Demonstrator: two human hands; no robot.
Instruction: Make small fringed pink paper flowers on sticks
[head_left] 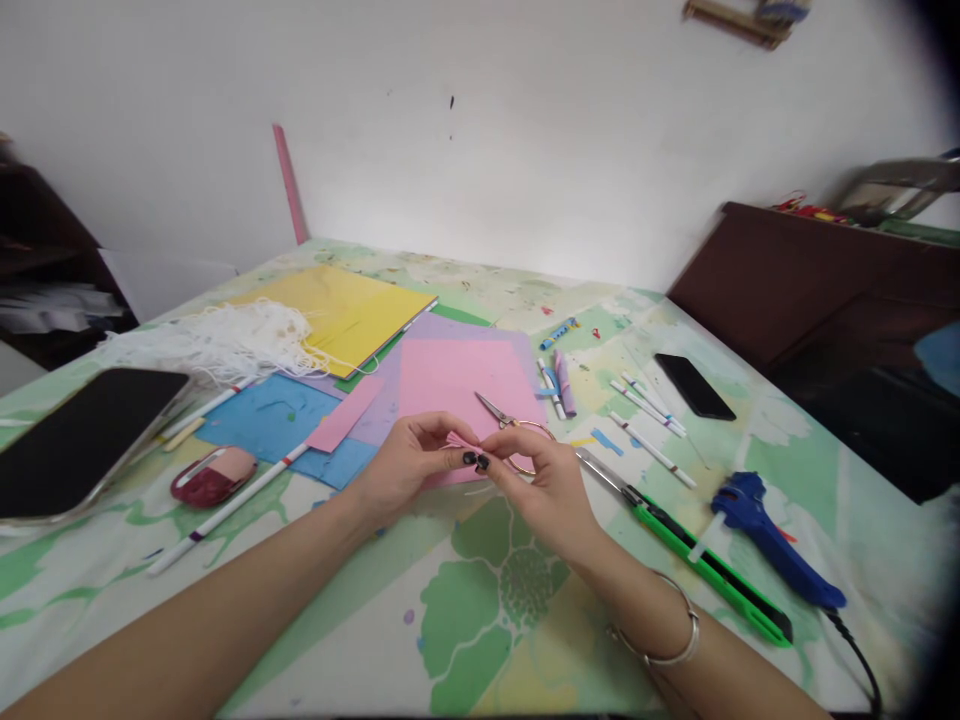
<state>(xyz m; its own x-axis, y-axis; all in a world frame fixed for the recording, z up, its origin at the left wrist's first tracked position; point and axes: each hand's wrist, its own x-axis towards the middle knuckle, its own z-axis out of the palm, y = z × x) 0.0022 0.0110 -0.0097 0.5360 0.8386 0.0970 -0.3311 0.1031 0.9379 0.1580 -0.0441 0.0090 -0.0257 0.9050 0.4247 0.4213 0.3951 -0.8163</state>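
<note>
Between both hands is a small piece of pink paper [461, 440], with fine folds or fringe showing at its upper edge. My left hand [418, 455] pinches it from the left, thumb against fingers. From the right, my right hand [538, 480] pinches the same piece, and the thumb tips nearly meet. The fingers hide most of the paper. Just behind the hands lie scissors [499, 410] on a pink sheet [465, 370], their handles partly covered by my right hand. A green box cutter [705, 560] rests to the right of that hand.
A blue glue gun [780, 545] with a cord lies at right, near a black phone [694, 387]. White strings [225, 335], a yellow sheet [360, 310], a blue sheet [259, 415] and a larger phone [82, 445] are at left. White sticks [652, 450] lie right of centre.
</note>
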